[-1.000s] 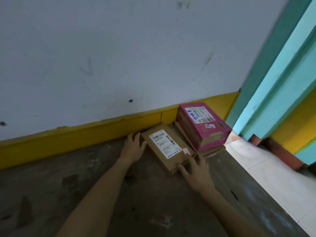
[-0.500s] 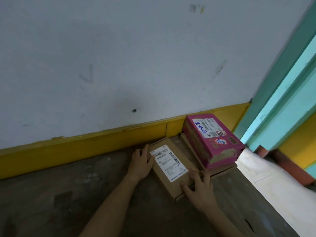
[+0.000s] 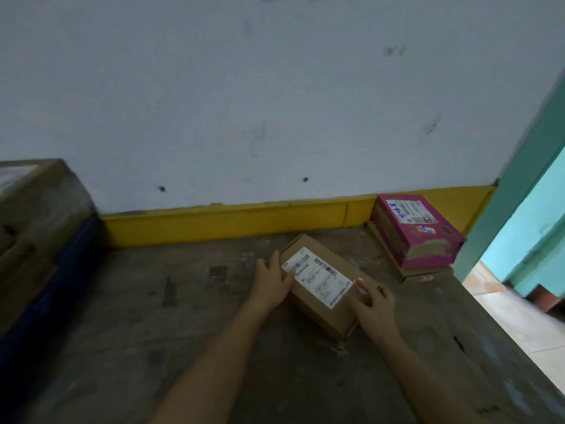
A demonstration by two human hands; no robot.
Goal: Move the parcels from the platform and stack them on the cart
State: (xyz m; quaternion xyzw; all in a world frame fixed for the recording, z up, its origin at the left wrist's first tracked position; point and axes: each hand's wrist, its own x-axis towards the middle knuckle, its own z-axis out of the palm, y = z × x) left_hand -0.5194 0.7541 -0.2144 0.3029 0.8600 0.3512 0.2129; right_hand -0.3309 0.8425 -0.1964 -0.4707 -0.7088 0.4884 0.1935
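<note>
the brown parcel (image 3: 318,306) lies on the platform (image 3: 183,347), a little in from the back edge and towards the right side, askew to the yellow skirting (image 3: 229,221). both hands are on it. the left hand (image 3: 272,284) clasps the long left side, its thumb laid over a corner of the white label (image 3: 319,275) and its fingers close against the cardboard. the right hand (image 3: 374,304) curls its fingers over the near right end. whether the parcel has left the surface i cannot tell.

the step in hand looks to be the pick-up. to do it well, the palms should press inward from opposite sides, with the fingertips worked under the bottom edge so the load rests on them, not on friction alone. lift it level and straight up before turning away. the pink parcel (image 3: 419,232), on a flat carton (image 3: 400,266) in the back right corner, stands well apart and should not be knocked. a big box (image 3: 33,209) stands at the left edge. the cart is not plainly in view.
</note>
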